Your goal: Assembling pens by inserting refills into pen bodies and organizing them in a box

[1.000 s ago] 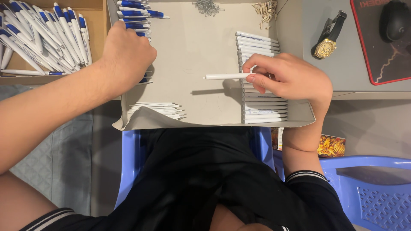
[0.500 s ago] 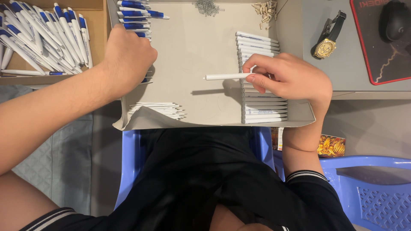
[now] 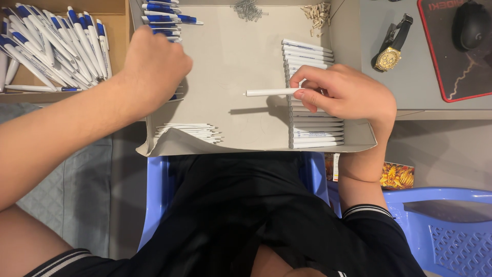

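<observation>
Right hand with fingers closed on a white pen tube, left hand curled over blue pens, its hold hidden.

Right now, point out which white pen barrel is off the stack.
The white pen barrel pinched in the right hand, lifted over the tray's bare floor; the others lie stacked in the row beneath that hand.

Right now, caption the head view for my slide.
Right hand holds a white pen barrel over a cardboard tray; left hand reaches among blue-and-white pens.
</observation>
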